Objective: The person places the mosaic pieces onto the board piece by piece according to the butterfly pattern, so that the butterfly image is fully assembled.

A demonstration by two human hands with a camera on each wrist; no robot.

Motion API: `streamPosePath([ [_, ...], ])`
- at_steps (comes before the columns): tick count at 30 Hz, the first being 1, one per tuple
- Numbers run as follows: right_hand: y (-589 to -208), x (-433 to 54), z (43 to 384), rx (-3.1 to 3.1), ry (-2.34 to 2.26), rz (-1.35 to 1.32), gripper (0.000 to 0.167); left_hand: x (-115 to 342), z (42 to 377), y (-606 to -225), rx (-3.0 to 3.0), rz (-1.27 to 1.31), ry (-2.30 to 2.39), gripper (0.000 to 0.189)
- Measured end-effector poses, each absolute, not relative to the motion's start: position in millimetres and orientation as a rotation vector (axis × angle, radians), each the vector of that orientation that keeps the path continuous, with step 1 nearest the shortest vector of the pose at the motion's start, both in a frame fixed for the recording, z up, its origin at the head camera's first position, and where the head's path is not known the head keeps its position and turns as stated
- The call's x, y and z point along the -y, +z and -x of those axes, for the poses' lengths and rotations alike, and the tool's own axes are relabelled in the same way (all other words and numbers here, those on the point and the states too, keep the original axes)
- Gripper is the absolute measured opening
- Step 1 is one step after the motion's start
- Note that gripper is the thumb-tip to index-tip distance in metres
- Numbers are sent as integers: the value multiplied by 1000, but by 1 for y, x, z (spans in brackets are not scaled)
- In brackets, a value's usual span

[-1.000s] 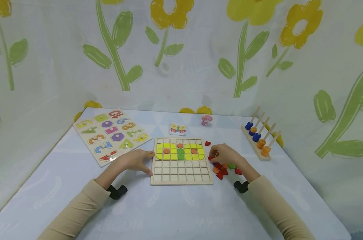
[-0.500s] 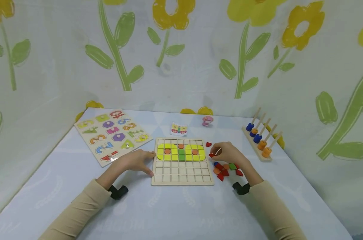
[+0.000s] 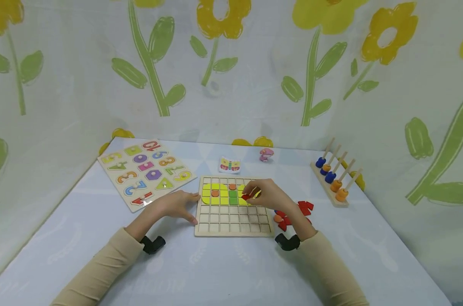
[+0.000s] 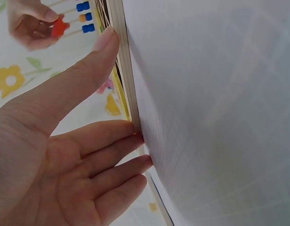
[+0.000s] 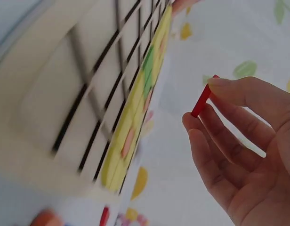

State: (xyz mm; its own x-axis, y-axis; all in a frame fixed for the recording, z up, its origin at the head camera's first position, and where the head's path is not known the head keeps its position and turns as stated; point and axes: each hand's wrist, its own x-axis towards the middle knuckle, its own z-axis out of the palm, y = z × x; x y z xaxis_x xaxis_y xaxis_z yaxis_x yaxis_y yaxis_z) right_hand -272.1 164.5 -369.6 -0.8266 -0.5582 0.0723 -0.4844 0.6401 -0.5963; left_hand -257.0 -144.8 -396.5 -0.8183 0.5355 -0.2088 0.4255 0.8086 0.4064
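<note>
The wooden grid board (image 3: 234, 221) lies on the table, with yellow tiles, green tiles and orange discs filling cells in its upper rows. At its left edge rests my left hand (image 3: 178, 206); thumb and fingertips touch the rim, fairly straight, as the left wrist view also shows. My right hand (image 3: 269, 195) is over the board's upper right part. Between thumb and fingertips it pinches a red tile (image 5: 204, 99), seen edge-on in the right wrist view and raised above the board. The hand hides some yellow tiles in the head view.
Right of the board lie loose red pieces (image 3: 304, 207) and an orange disc (image 3: 278, 219), partly behind the right wrist. A butterfly pattern card (image 3: 229, 165) and a pink figurine (image 3: 266, 154) are behind the board. A number puzzle (image 3: 147, 170) lies left, a peg stand (image 3: 332, 187) right.
My right hand has lifted the red tile from beside the board and carried it left over the upper right cells. The left hand keeps its place at the board's edge.
</note>
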Motion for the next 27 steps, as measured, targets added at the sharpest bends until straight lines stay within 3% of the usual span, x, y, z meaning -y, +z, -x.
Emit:
streamPosePath([
  [7,-367,-125,272,-2646,-892,1025,17,144,258,-397,-2676,-729,494,86],
  [19,-366,-74,273,-2562,-680,1021,12,145,259,-397,-2684,-720,486,84],
  [27,-374,-59,268,-2622,-580,1000,17,144,258,-398,-2678,-698,505,84],
])
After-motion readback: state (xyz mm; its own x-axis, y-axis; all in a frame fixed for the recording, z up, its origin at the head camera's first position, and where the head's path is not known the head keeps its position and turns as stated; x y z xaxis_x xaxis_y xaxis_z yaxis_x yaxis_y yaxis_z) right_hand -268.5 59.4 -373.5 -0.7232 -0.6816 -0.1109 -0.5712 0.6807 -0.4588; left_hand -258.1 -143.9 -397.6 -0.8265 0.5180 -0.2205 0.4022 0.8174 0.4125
